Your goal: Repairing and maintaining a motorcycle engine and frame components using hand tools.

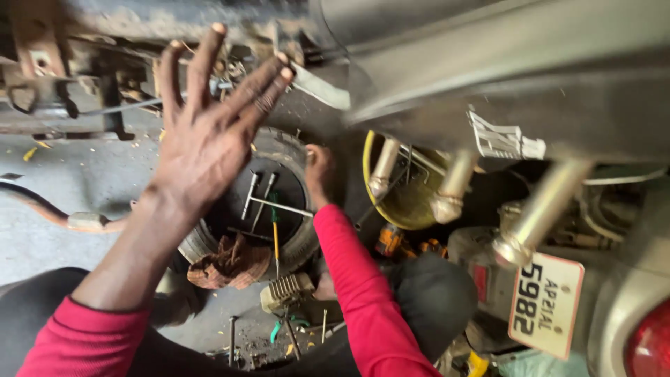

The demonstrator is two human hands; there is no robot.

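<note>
Red sleeves lead to both hands: the left hand (202, 139) is raised with fingers (204, 63) spread, grasping nothing; the right hand (319, 171) rests clenched on the rim of a tyre (296, 237) holding metal tools (269, 202), beyond a checked rag (230, 264).

Head camera, steeply downward, close over hands (single view)

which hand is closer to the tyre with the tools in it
Right. The right hand rests at the rim of the tyre, by the tools. The left hand is raised with fingers spread, up in front of the tyre, touching nothing.
</note>
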